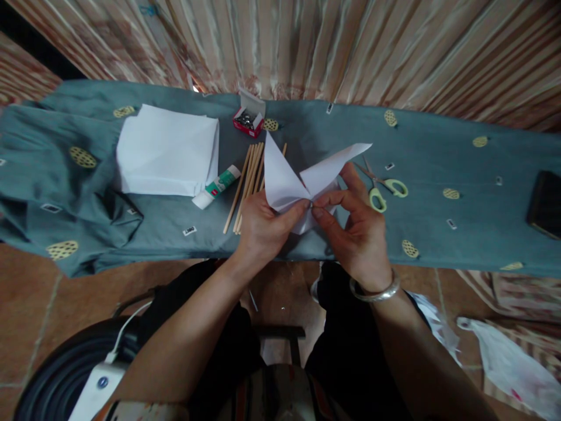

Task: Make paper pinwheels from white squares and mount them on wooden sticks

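A big blue-green cloth (464,169) is stretching from left to right. A fat stack of white paper (170,152) is sitting on its left part. Near the middle, the folded paper (284,181) is poking up two pointy corners, one left and one right. It is looking light and thin, so a hard squeeze will likely crease or tear it (paper is tricky like that). The middle, where the folds are meeting, is seeming the best place for holding.

The left hand (265,225) is gripping it, thumb pressing on top, other fingers mostly hiding. The right hand (359,231) is pinching at the middle, thumb and pointer finger close together.

Thin sticks (249,184) are lying left of the hands, and scissors (373,178) are resting to the right, farther off. Between stack and sticks, a white and green tube (218,186) is showing a red patch with letters too small for reading. On the far side, a red box (242,126) is standing open, holding shiny bits. Little black-and-white marks (189,231) on the cloth are looking like blurry writing. One tiny metal piece (311,204) is sitting at the right fingertips.
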`<state>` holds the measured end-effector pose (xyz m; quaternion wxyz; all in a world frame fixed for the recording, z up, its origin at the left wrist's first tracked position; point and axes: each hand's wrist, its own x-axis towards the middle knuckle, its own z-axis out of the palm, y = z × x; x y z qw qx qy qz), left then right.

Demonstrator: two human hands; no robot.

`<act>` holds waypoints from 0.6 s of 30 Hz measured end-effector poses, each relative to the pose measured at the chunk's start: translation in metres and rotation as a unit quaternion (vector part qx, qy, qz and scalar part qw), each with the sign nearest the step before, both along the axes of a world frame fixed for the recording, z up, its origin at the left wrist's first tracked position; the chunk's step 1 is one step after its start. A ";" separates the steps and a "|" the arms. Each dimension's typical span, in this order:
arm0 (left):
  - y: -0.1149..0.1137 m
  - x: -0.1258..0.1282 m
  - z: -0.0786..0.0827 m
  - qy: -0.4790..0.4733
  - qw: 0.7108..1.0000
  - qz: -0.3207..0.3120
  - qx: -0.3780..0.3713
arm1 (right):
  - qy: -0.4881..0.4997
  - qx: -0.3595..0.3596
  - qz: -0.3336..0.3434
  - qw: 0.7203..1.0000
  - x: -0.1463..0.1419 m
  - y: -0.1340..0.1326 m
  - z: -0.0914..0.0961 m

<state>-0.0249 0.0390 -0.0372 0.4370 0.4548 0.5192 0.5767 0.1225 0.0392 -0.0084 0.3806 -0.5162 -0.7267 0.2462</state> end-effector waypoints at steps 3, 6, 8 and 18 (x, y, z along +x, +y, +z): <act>0.000 0.000 0.000 -0.003 1.000 -0.002 0.006 | 0.007 -0.005 0.003 1.000 0.000 0.000 0.001; 0.000 0.000 0.000 -0.002 1.000 0.000 0.005 | 0.010 -0.007 0.005 1.000 -0.001 0.000 0.001; 0.000 0.000 0.000 0.000 1.000 0.000 -0.001 | 0.014 -0.009 0.007 1.000 -0.001 0.000 0.001; -0.002 0.000 0.000 0.016 1.000 0.012 -0.012 | 0.008 -0.035 0.023 0.999 0.002 0.001 0.001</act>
